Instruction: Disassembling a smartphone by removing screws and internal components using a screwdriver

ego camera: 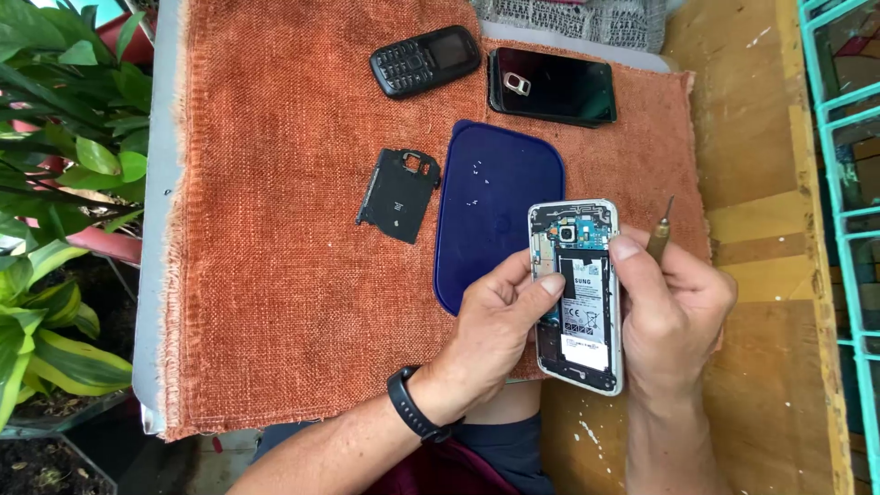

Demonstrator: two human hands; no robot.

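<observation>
Fingers (550,284) on white-labelled opened phone (577,302)

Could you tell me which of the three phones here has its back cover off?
The phone held in both hands, its battery exposed. The keypad phone and the black smartphone lie closed on the orange cloth.

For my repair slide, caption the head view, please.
Both hands, left hand and right hand, hold an opened phone over an orange cloth.
</observation>
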